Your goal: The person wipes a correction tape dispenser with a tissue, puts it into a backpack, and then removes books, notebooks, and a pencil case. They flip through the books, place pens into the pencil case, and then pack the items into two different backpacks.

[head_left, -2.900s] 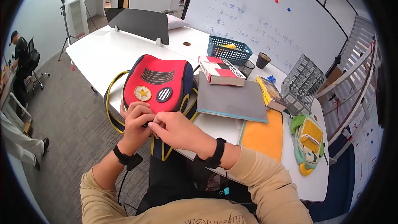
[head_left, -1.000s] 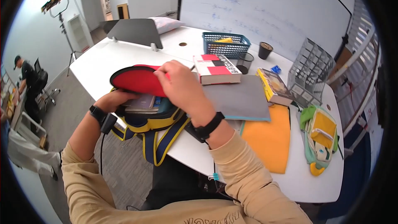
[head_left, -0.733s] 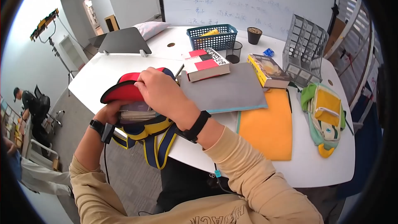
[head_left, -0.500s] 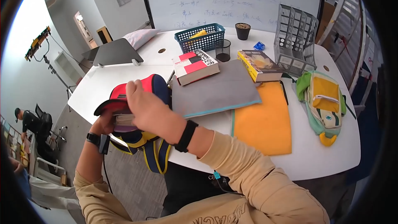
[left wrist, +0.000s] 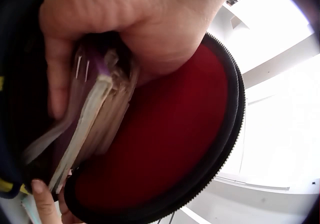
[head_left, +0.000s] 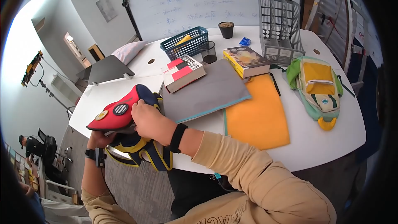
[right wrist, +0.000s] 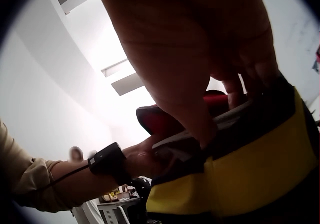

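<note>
The red and navy backpack (head_left: 118,114) with yellow trim lies at the table's left front edge, unzipped, its red flap (left wrist: 170,129) standing over the opening. Inside is a stack of books (left wrist: 95,109), one with a purple cover. My left hand (head_left: 99,139) reaches in under the flap; the left wrist view shows its thumb and fingers on either side of the stack. At the opening's right side, my right hand (head_left: 147,120) pinches the end of the books, thumb in front and fingers behind, seen in the right wrist view.
Right of the backpack lie a grey folder (head_left: 207,93) with a thick book (head_left: 182,74) on it, an orange folder (head_left: 257,116), a yellow-spined book (head_left: 246,62) and a small green backpack (head_left: 317,87). Behind stand a blue basket (head_left: 184,43), mesh cup (head_left: 208,53) and grey rack (head_left: 280,33).
The backpack was unzipped and its flap lifted by my right hand. That hand then let go of the flap and moved to the books, while my left hand went inside. The head view turned.
</note>
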Motion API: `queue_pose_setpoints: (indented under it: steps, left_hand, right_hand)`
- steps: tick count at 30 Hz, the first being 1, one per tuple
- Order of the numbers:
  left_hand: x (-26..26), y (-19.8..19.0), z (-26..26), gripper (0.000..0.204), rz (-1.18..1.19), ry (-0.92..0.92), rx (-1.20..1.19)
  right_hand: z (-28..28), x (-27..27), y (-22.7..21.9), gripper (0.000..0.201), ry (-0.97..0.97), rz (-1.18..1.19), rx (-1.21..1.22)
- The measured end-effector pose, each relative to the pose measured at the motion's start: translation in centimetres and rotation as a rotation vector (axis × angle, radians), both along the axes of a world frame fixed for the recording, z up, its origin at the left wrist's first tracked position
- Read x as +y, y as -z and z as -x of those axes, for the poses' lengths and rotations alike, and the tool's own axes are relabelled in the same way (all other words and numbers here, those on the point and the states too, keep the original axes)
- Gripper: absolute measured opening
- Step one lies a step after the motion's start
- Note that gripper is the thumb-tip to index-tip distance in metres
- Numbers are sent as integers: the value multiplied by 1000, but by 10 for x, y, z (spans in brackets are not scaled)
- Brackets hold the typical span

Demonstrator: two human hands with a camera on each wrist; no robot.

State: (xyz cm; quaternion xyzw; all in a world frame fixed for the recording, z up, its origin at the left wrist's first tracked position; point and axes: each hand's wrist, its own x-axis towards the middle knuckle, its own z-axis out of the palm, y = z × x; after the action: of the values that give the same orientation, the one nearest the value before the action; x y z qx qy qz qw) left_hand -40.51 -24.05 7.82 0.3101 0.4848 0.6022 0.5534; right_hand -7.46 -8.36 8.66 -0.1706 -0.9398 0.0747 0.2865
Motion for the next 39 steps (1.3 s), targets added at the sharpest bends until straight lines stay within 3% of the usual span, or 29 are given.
queue_pose_setpoints:
  steps: [3, 4, 7, 8, 11, 12, 16, 19, 22, 24, 27, 31, 34, 37, 39]
  left_hand:
    - [-9, -17, 3, 52, 23, -9, -52]
    - [-13, -20, -2, 55, -53, 94, 156]
    - [-22, -23, -7, 57, -19, 8, 117]
    - [-27, -19, -12, 56, -91, 47, 407]
    - [-40, -31, -29, 56, 5, -48, -341]
    - [-45, -18, -15, 61, 17, -142, -453]
    - [-53, -7, -28, 77, -129, -242, -642]
    - [-54, -15, -18, 87, -2, -400, -1069]
    - [-54, -4, -24, 91, 18, -274, -1070]
    - [-55, 5, -40, 89, 11, -153, -999]
    - [-64, 0, -70, 89, 38, -114, -1018]
    - [-75, -19, -120, 86, 96, -52, -917]
    - [-88, -26, -140, 86, 133, -105, -967]
    - [-99, -29, -153, 85, 145, -136, -977]
    - [-105, -37, -157, 85, 132, -125, -975]
  right_hand:
    - [-4, 7, -2, 76, 30, 74, -70]
    - [-3, 8, 1, 76, 28, 100, -70]
    - [4, 13, 7, 77, -3, 218, -29]
    - [2, 14, 4, 77, -19, 287, -27]
    - [6, 15, 6, 77, -47, 305, 76]
    - [9, 14, 7, 77, -43, 268, 110]
    - [18, 6, 26, 71, -29, 102, 215]
    - [15, 2, 32, 69, -15, 134, 161]
    - [29, -2, 33, 70, 20, 160, 179]
    - [37, -2, 30, 68, 29, 265, 259]
    - [30, 8, 12, 61, 21, 633, 194]
    - [20, 31, -6, 75, -656, 1919, 128]
    - [1, 34, -20, 73, -795, 2067, 131]
    - [-30, 32, -44, 78, -857, 2009, 146]
    - [-25, 32, -44, 74, -783, 1894, 164]
